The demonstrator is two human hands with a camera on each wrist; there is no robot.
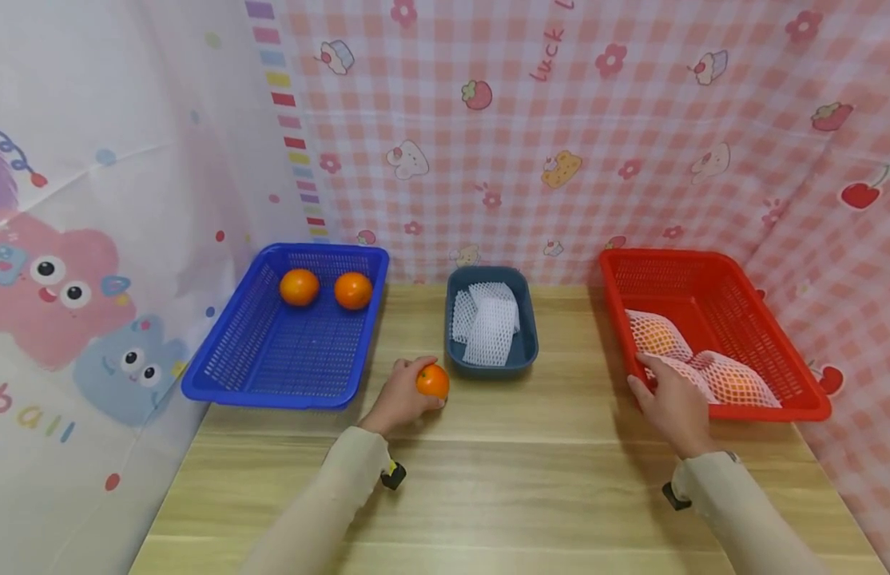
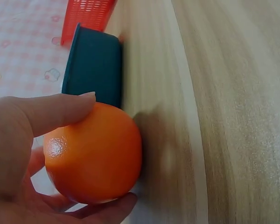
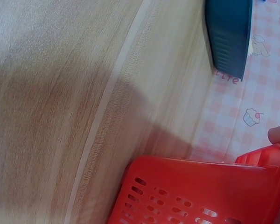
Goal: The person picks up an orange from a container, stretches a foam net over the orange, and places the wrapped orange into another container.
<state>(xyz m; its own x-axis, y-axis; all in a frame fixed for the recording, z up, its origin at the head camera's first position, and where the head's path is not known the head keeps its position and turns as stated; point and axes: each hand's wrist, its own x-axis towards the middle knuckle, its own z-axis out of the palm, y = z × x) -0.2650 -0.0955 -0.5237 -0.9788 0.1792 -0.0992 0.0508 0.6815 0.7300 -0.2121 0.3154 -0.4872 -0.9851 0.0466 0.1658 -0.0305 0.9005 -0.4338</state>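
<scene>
My left hand (image 1: 404,395) holds an orange (image 2: 95,154) between thumb and fingers, low over the table in front of the dark teal basket (image 1: 492,371). White foam net sleeves (image 1: 491,331) lie in that basket. Over at the right, my right hand (image 1: 673,406) is at the left rim of the red basket (image 1: 704,275), thumb on the outer side and fingers at the rim. In this basket lie several oranges in foam nets (image 1: 736,379), one partly hidden by the hand. Most of the right hand falls outside the right wrist view.
A blue basket (image 1: 301,351) stands at the left with two bare oranges (image 1: 299,287) towards its back. Checked cloth (image 1: 517,120) hangs behind the wooden table (image 1: 517,487), and a printed white cloth (image 1: 129,136) hangs on the left.
</scene>
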